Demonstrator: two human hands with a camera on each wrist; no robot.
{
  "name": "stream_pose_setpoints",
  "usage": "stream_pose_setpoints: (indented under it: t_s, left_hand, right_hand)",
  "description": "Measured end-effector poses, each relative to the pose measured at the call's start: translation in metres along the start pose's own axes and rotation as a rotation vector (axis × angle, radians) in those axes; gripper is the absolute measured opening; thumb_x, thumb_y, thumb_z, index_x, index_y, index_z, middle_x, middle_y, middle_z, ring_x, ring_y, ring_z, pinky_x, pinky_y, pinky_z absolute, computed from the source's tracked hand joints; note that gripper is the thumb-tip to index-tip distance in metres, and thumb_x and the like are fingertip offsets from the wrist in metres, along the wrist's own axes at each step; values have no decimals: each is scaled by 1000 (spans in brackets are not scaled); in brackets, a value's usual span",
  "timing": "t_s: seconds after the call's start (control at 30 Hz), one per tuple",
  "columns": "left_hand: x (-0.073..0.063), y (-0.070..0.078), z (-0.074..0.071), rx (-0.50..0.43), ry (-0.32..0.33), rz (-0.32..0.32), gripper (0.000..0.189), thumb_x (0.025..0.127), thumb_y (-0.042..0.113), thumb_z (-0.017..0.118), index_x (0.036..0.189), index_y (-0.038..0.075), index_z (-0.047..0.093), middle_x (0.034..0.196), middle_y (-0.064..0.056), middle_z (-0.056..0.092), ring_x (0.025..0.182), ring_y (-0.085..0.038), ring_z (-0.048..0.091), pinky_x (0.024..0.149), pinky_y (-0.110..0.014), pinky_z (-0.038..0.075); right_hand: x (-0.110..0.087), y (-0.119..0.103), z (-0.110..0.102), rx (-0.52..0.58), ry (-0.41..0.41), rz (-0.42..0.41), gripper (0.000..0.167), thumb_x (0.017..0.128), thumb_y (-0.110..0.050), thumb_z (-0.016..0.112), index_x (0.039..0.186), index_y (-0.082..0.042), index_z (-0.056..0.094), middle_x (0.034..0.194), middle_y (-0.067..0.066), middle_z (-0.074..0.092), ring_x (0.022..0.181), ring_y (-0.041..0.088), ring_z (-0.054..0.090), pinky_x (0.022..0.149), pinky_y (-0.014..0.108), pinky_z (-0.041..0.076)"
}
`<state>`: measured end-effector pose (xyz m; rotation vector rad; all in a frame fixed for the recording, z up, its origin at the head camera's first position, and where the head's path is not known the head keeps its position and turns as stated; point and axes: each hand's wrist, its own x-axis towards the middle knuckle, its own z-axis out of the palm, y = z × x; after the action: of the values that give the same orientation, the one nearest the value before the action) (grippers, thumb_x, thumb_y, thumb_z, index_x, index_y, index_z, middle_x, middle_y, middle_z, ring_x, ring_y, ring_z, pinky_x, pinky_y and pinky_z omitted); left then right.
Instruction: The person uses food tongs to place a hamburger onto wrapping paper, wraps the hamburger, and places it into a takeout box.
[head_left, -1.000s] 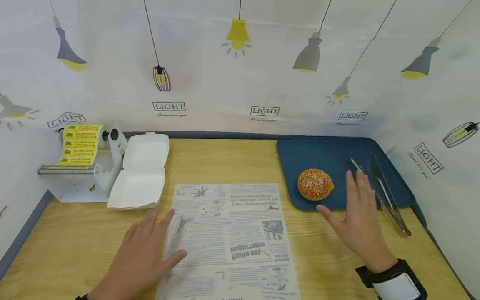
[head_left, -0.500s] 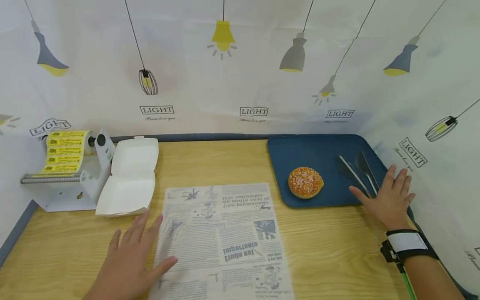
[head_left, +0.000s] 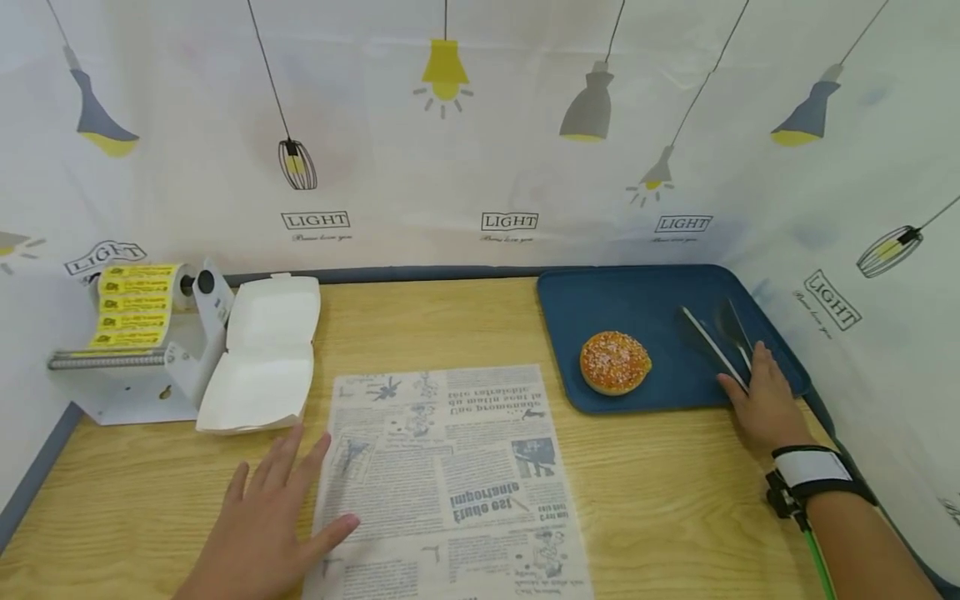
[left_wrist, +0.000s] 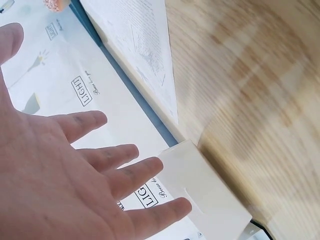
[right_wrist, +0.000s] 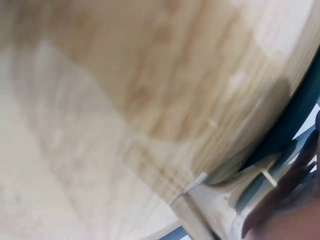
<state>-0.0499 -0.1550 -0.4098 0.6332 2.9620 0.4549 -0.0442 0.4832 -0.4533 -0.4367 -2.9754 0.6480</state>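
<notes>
My right hand [head_left: 768,408] is at the front right corner of the blue tray [head_left: 637,300], its thumb and fingers around the handle end of metal tongs [head_left: 711,346]. The tongs' two arms point away across the tray; their rear part is hidden under the hand. In the right wrist view, shiny metal of the tongs [right_wrist: 195,215] shows beside the dark fingers. A round bun [head_left: 615,363] with pale sprinkles sits on the tray's left half. My left hand [head_left: 262,521] has its fingers spread beside the left edge of a newspaper-print sheet [head_left: 442,467], holding nothing.
An open white takeaway box [head_left: 258,358] lies at the back left, just beyond my left fingertips. Beside it stands a label dispenser [head_left: 127,383] with a yellow sticker roll [head_left: 135,304]. A lamp-print wall covering [head_left: 390,108] encloses the wooden table [head_left: 420,321].
My right hand moved right to the tray's front corner, then closed in around the tongs. The left hand keeps its spread pose. The view shifted slightly.
</notes>
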Motion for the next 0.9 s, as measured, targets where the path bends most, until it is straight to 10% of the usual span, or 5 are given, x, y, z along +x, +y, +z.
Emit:
stream_pose_setpoints:
  t_s: [0.47,0.8,0.9]
  left_hand:
    - [-1,-1,-1,30,0,-5,96,86,74,63,154,8,44,162,-25,27,140,-48,37,106,-78,22]
    - [-1,-2,-2,42,0,-4,94,86,73,64,151,7,48,162,-25,27,140,-49,38,107,-77,22]
    - [-2,-3,-2,47,2,-2,92,86,72,64,150,7,49,162,-25,27,140,-49,38,107,-77,23]
  right_hand:
    - [-2,-6,-6,-28,79,21,79,107,-30,53,152,21,12,139,53,30,122,69,36,96,76,36]
    - [-9,-32,-11,126,206,-73,72,111,-32,41,159,7,5,152,46,24,133,65,31,100,77,30]
    - [-14,-49,-14,153,257,-143,66,112,-27,38,159,8,8,129,43,48,106,56,54,83,63,44]
